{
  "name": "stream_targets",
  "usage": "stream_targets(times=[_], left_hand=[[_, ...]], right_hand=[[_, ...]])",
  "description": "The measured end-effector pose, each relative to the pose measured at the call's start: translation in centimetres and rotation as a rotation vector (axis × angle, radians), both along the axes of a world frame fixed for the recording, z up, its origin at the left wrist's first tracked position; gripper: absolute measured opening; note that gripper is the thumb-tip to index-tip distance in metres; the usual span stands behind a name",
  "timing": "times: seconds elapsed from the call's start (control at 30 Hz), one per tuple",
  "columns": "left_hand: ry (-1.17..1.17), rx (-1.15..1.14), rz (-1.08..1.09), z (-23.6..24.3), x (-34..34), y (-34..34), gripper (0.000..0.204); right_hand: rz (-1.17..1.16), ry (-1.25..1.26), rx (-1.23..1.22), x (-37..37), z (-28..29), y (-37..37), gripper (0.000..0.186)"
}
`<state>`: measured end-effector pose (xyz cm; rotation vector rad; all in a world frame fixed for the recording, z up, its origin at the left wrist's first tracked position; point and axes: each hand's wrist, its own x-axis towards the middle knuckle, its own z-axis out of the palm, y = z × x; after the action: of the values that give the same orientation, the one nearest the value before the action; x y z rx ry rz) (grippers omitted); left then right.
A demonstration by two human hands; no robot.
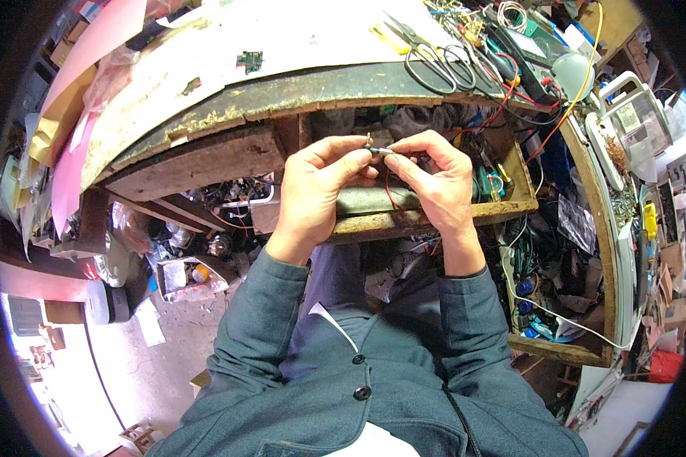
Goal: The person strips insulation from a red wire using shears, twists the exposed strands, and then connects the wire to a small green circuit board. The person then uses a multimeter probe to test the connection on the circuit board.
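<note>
My left hand [318, 177] and my right hand [437, 177] meet above an open wooden drawer [427, 216]. Between their fingertips lies a small dark-and-silver cylindrical part [379, 151]. Thumb and fingers of the left hand pinch its dark end, where a small brassy bit sticks up. The right thumb and fingers close on its silvery end. It is too small to tell its exact kind. A thin red wire [389, 192] hangs below, between the hands; where its upper end leads is hidden.
The worktable [229, 103] edge runs just beyond my hands. On it lie a small black circuit board [249, 62], large scissors [432, 65] and a meter [512, 51] with leads. Another wooden drawer [607, 305] full of cables stands at the right. A box [193, 279] of parts sits at left.
</note>
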<state>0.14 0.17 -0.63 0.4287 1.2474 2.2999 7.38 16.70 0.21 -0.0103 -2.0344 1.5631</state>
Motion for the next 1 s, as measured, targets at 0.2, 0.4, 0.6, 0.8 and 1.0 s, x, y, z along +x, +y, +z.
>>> stream_targets(times=[0.2,0.4,0.6,0.8,1.0], left_hand=[[0.000,0.023,0.003,0.08,0.04,0.05,0.021],[0.011,0.016,0.029,-0.12,-0.02,0.07,0.019],[0.030,0.001,0.007,-0.18,-0.12,0.09,0.020],[0.053,-0.027,0.009,-0.33,-0.05,-0.11,0.020],[0.045,-0.025,0.000,-0.33,-0.04,0.13,0.023]], right_hand=[[-0.004,-0.016,-0.002,0.11,0.16,-0.07,0.013],[-0.006,-0.015,0.015,0.13,0.17,-0.08,0.013],[-0.007,0.007,0.045,0.10,0.22,-0.01,0.013],[0.025,-0.017,0.002,0.12,0.09,-0.19,0.012],[0.031,-0.017,-0.013,0.13,0.23,-0.27,0.011]])
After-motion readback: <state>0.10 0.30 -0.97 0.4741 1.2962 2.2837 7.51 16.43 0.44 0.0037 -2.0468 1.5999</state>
